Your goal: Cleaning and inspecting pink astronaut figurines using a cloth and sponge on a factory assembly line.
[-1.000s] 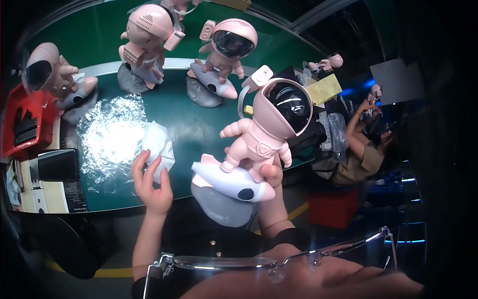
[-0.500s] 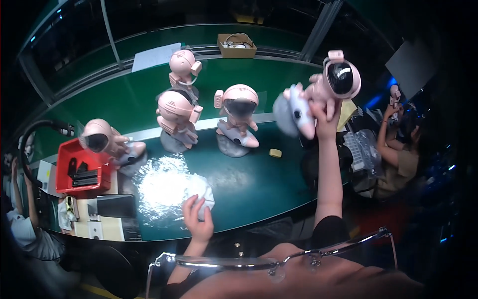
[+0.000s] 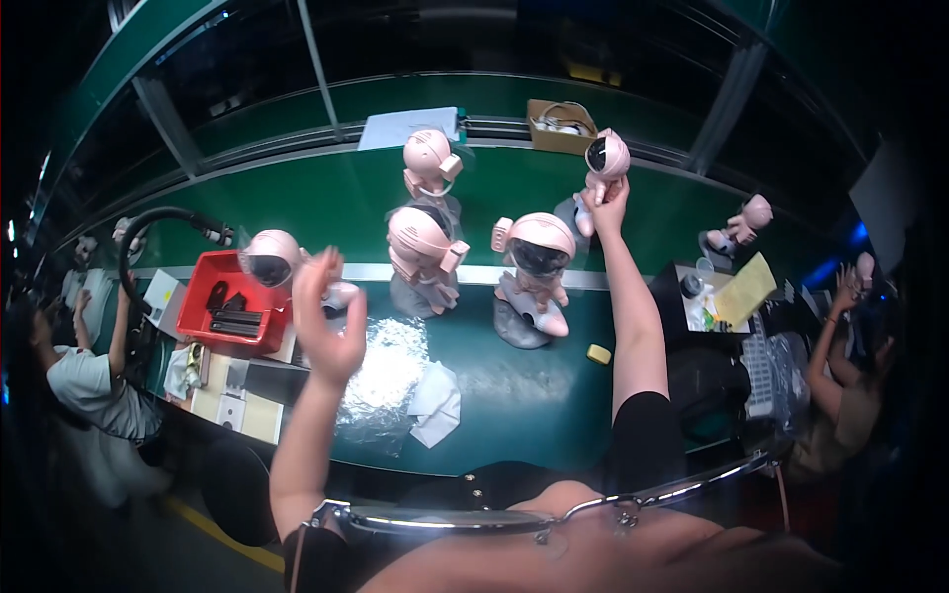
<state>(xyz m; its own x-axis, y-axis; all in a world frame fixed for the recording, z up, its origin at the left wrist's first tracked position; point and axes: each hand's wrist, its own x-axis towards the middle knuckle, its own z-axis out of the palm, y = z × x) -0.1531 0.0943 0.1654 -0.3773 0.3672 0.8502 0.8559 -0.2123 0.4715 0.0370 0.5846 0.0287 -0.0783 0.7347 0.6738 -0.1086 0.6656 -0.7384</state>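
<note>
My right hand (image 3: 610, 210) is stretched far out and closed on a pink astronaut figurine (image 3: 611, 158) with a dark visor, which sits on a grey rocket base. My left hand (image 3: 334, 321), slightly blurred, is raised with its fingers apart. It hides part of a similar astronaut figurine (image 3: 269, 259) at the left; whether they touch, I cannot tell. Three more of these figurines stand in the middle: a front-facing astronaut figurine (image 3: 539, 252), a turned one (image 3: 420, 242) and one farther back (image 3: 429, 158). A crumpled white cloth (image 3: 435, 403) lies on the green table (image 3: 514, 410) near me.
Shiny clear film (image 3: 386, 371) lies left of the cloth. A red bin (image 3: 198, 296) holds dark parts. A small yellow block (image 3: 598, 353) rests by my right forearm. At the back are a cardboard box (image 3: 559, 138) and paper (image 3: 410, 127). Other people work at both sides.
My right hand has carried its figurine away from me toward the back. My left hand has let go of the white cloth and moved up and left. The view has shifted.
</note>
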